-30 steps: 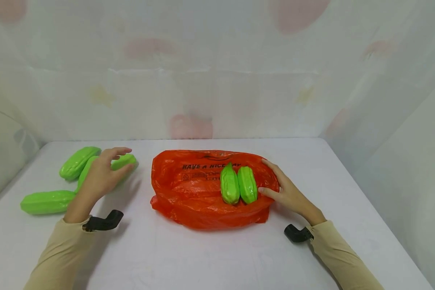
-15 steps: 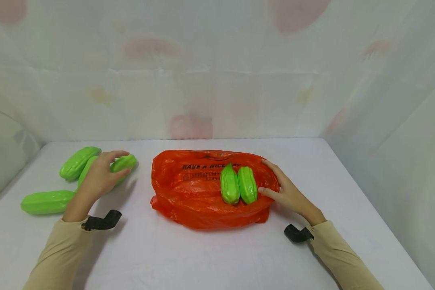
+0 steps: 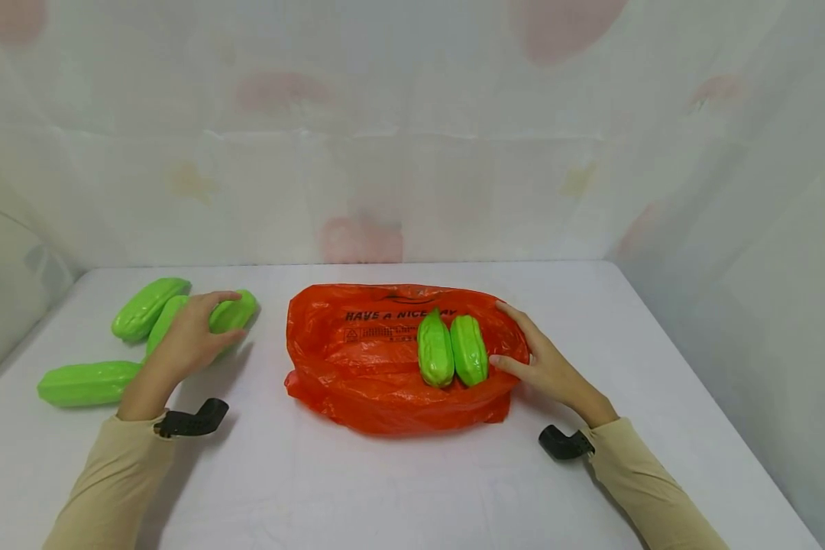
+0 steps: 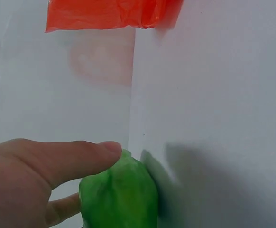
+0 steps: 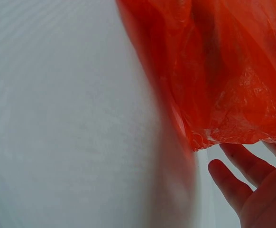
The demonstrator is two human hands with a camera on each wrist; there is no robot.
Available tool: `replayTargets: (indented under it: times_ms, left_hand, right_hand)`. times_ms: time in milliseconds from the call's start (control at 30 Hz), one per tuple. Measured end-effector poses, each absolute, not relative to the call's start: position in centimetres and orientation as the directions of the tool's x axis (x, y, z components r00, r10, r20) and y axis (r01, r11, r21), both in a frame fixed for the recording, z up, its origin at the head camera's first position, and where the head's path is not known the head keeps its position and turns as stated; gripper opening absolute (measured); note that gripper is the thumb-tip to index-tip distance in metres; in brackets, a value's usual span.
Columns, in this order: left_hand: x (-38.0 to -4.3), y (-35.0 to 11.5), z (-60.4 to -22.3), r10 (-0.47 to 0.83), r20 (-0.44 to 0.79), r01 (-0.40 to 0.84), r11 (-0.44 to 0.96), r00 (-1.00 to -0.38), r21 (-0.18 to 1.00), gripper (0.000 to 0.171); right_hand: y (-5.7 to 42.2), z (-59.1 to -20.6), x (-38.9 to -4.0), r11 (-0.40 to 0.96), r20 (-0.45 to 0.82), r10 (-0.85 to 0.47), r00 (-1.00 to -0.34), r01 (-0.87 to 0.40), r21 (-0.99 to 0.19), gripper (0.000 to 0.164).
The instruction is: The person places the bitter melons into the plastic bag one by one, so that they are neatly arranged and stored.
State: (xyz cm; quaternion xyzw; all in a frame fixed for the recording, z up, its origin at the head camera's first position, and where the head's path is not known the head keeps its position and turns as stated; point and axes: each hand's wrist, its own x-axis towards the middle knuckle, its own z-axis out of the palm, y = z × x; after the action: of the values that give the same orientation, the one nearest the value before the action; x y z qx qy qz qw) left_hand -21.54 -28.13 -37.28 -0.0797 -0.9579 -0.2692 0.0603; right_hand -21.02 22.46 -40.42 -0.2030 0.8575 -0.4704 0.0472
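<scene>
My left hand is at a glossy green ridged gourd, thumb on the near side and fingers curved over the far side. In the left wrist view the thumb lies across the upper end of that gourd; the rest of the grasp is hidden. My right hand holds the right rim of a red plastic bag, thumb and fingertips hooked at its mouth. Right wrist view: spread fingers sit against the bag's underside. Two green gourds lie side by side in the bag's right half.
Left of and behind my left hand lie more green gourds: one at the back, one partly covered by the hand, and one lying crosswise in front. A white cloth covers the table, with a pale curtain behind it.
My left hand has come down and slightly left onto the gourd, its thumb and fingers drawing in around it. The right hand and the bag have stayed put.
</scene>
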Motion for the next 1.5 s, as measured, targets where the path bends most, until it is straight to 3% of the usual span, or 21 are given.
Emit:
replayTargets:
  times_ms: [600,1000,1267,1500]
  left_hand:
    - [-21.5,-28.2,-37.0,0.165,0.01,0.149,0.857,-0.986,0.493,0.067]
    - [-21.4,-27.4,-37.2,0.158,0.016,0.142,0.836,-0.987,0.53,0.053]
    - [-21.4,-27.2,-37.2,0.176,-0.055,0.124,0.851,-0.983,0.511,0.061]
    - [-21.3,-26.9,-37.0,0.159,-0.028,0.12,0.838,-0.987,0.533,0.064]
  right_hand:
    - [22.5,-40.5,-21.1,0.474,0.114,-0.394,-0.912,-0.308,-0.825,0.076]
    - [22.4,-40.5,-21.0,0.469,0.114,-0.397,-0.911,-0.309,-0.827,0.076]
    - [22.5,-40.4,-21.0,0.472,0.111,-0.395,-0.912,-0.305,-0.827,0.076]
    - [22.5,-40.5,-21.0,0.47,0.107,-0.395,-0.912,-0.301,-0.829,0.076]
